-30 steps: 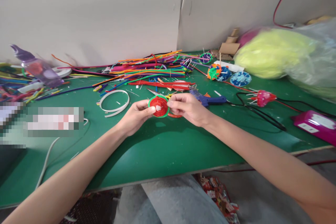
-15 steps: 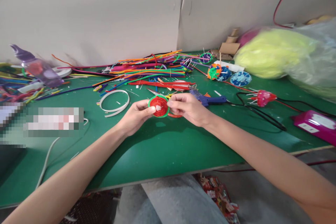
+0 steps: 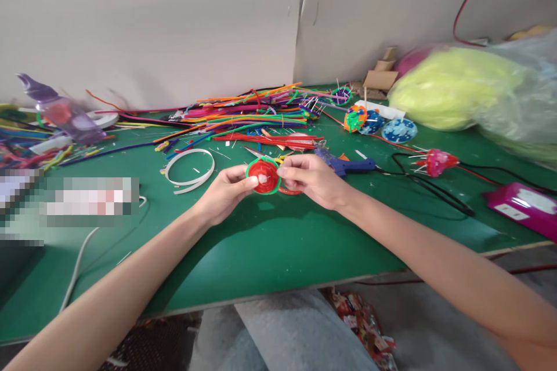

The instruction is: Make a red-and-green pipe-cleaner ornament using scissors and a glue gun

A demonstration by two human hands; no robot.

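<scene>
My left hand [image 3: 228,191] is closed on the left side of a small red disc [image 3: 268,169] that looks coiled from pipe cleaners. A bright green band edges the disc, and a whitish lump sits at its middle beside my thumb. At the right edge of the disc, my right hand [image 3: 307,178] pinches the green rim between thumb and fingers. Both hands hold the disc just above the green table. A red ring-shaped piece [image 3: 290,191] shows partly below my right fingers. A blue glue gun [image 3: 354,167] lies just beyond my right hand.
Many coloured pipe cleaners [image 3: 252,122] lie behind my hands. A coiled white strip [image 3: 211,169] is to the left. Blue decorated discs [image 3: 399,131], a pink spiky piece [image 3: 437,162], a magenta box [image 3: 522,208] and a yellow bagged bundle [image 3: 448,90] stand on the right.
</scene>
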